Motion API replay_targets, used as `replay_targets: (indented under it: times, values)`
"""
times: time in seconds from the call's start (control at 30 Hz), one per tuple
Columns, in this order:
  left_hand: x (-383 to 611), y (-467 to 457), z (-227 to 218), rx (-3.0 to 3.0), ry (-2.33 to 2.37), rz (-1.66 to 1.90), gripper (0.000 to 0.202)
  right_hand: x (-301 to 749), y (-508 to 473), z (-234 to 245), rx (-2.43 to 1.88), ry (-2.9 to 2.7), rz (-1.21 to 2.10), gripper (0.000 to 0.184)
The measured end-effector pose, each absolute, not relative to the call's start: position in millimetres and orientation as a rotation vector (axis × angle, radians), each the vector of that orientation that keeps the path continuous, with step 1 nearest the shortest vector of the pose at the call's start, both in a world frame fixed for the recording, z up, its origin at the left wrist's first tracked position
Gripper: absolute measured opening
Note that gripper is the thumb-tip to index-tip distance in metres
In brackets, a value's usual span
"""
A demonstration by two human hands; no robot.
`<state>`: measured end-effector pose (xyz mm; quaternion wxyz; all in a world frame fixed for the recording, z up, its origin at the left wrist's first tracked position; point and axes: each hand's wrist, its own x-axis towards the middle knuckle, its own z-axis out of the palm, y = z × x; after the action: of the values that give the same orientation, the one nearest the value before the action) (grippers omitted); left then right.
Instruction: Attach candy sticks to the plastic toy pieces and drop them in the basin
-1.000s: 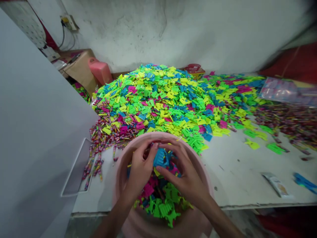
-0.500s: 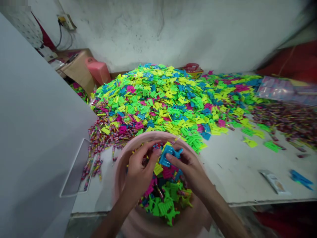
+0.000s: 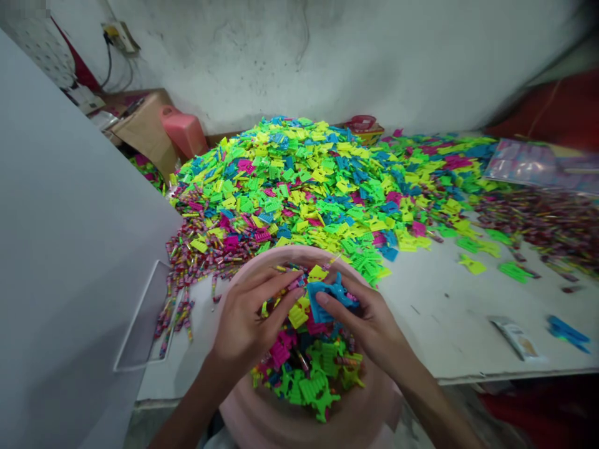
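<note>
A pink plastic basin [image 3: 262,430] sits in front of me at the table's near edge, holding several small plastic toy pieces in green, pink, yellow and blue. My right hand [image 3: 369,324] pinches a blue plastic piece [image 3: 327,296] above the basin. My left hand [image 3: 243,324] hovers just left of it with fingers curled; a thin striped stick shows between its fingertips, close to the blue piece.
A big heap of neon plastic pieces [image 3: 318,181] covers the white table [image 3: 444,324]. Wrapped candy sticks [image 3: 196,262] lie at the heap's left and right edges. A small sachet [image 3: 517,337] and blue piece [image 3: 568,330] lie at right. A cardboard box [image 3: 145,131] and pink stool [image 3: 185,131] stand behind.
Both hands drew slightly apart over the basin. The blue piece shifted right with my right hand and turned; my left hand slid left and lower.
</note>
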<state>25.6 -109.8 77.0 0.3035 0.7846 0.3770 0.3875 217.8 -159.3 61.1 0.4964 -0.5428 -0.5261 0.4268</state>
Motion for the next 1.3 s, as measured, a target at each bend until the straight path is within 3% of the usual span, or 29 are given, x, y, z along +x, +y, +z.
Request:
replay_targets:
  times: [0.37,0.5,0.63,0.7,0.93,1.13,1.3]
  values:
    - [12.6,-104.6,61.6,2.57,0.722,0.933,0.03,211.6,-158.3,55.2,-1.317,-1.165,1.18,0.029]
    - [15.9,-103.1,61.2,2.795,0.835,0.861,0.025,203.0,-151.9,53.6,-1.339,-1.085,1.158,0.028]
    - [22.8,-104.7,62.1,2.918,0.993,0.773,0.051,196.7,-148.3,58.7,-1.336,-1.077,1.091,0.024]
    - [24.0,-105.4,59.2,2.961,1.005,0.772,0.055,194.6,-149.9,58.6,-1.353,-1.02,1.119,0.026]
    - [24.8,-110.3,51.1,3.02,0.879,0.785,0.038,191.8,-158.0,47.9,-1.376,-0.903,1.179,0.034]
    - [21.9,-108.6,46.6,2.934,0.99,0.917,0.038,196.7,-157.2,47.4,-1.332,-0.938,1.184,0.031]
    - [3.6,-93.9,47.8,2.302,1.584,0.993,0.022,227.8,-156.5,52.5,-1.284,-1.382,0.888,0.027]
